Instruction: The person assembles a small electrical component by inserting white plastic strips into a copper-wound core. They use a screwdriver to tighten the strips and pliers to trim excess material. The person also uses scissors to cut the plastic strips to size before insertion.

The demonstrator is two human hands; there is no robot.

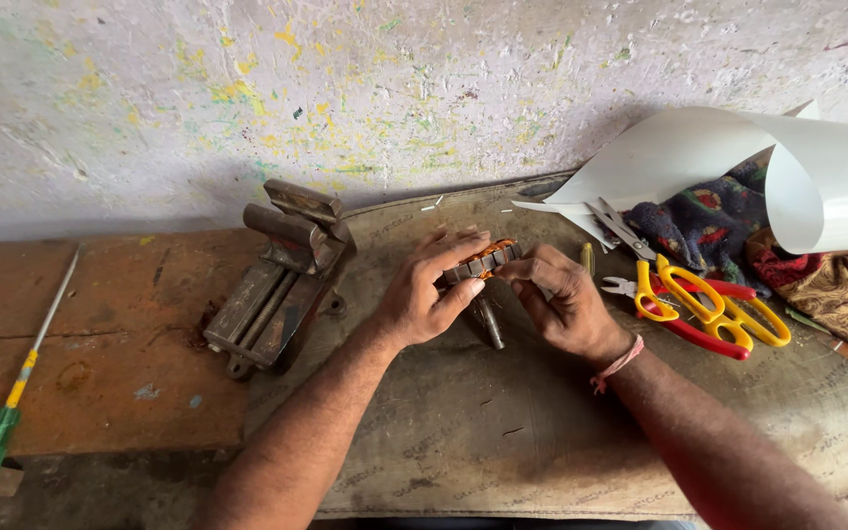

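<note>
- Two bare hands are meeting over a worn mat point(503, 432) covering the bench; no box, tray or other container is showing in view.
- Left hand point(422, 292) is wrapping its fingers over a small motor armature point(483, 261), grey slotted metal with copper-orange windings, thumb pressing its near side.
- Right hand point(563, 299) is pinching the armature's right end, fingers closed tight on it.
- Armature's shaft point(489, 324) is pointing down toward the mat between the two palms.
- Rusty bench vise point(282, 280) is sitting just left of the left hand, apart from it.
- Scissors, yellow-handled point(684, 294) and red-handled point(709, 334), are lying crossed right of the right hand.
- White sheet point(738, 162) is curling over patterned cloth point(728, 221) behind them.
- Green-handled screwdriver point(12, 393) is lying well apart at far left.
</note>
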